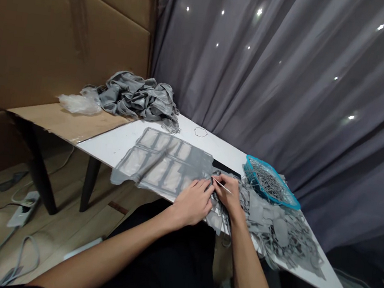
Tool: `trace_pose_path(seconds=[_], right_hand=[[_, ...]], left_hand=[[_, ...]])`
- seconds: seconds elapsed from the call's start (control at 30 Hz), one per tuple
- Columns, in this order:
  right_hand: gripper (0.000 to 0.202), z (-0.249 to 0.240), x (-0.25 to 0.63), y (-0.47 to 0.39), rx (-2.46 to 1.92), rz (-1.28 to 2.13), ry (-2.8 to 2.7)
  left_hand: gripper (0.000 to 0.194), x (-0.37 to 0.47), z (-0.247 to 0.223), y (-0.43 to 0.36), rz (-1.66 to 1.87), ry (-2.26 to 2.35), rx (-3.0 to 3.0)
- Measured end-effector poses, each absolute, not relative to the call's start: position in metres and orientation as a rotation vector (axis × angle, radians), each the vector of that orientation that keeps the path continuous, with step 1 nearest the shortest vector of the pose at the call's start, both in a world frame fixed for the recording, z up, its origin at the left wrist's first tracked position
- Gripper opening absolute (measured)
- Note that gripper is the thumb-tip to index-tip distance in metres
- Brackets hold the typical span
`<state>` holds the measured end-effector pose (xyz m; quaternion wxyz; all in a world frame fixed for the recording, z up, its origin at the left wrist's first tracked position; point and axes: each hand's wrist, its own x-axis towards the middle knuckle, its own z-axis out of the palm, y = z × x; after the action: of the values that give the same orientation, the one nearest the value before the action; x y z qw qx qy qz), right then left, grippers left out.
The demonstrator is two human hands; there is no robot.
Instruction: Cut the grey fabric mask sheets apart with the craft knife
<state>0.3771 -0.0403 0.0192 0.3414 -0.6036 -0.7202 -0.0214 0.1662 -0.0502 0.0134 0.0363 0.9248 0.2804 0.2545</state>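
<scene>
A grey fabric sheet (pixel 170 160) with pale rectangular panels in rows lies across the white table, its near edge hanging over the front. At its right end my left hand (pixel 194 201) presses down on it, fingers bent and close together around the cloth. My right hand (pixel 227 191) pinches a thin, pale, pointed stick-like tool (pixel 222 186), its tip at the sheet's edge beside my left fingertips. What kind of tool it is I cannot make out. Crumpled grey scraps (pixel 242 195) lie under and beside my right hand.
A blue basket (pixel 292 203) of thin grey strips stands to the right, above a heap of grey offcuts (pixel 286 236). Grey cloth (pixel 141 97) is piled at the back left, beside a clear plastic bag (pixel 81 101). A curtain (pixel 275 70) hangs behind; cables (pixel 22 249) lie on the floor.
</scene>
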Motion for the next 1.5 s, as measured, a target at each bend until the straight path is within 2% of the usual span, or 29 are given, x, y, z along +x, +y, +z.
trace_pose_path(seconds=[0.43, 0.67, 0.97, 1.5], right_hand=[[0.015, 0.020, 0.368, -0.033, -1.705, -0.167, -1.800], [0.020, 0.023, 0.375, -0.039, -1.589, -0.033, -1.701], [0.016, 0.032, 0.372, -0.049, -1.518, 0.143, -1.773], [0.017, 0.032, 0.375, -0.049, -1.528, 0.186, -1.798]], left_hand=[[0.041, 0.166, 0.015, -0.050, 0.791, 0.867, 2.829], [0.042, 0.164, 0.014, -0.051, 0.788, 0.876, 2.842], [0.050, 0.165, 0.009, -0.050, 0.794, 0.875, 2.832], [0.050, 0.164, 0.011, -0.050, 0.771, 0.868, 2.862]])
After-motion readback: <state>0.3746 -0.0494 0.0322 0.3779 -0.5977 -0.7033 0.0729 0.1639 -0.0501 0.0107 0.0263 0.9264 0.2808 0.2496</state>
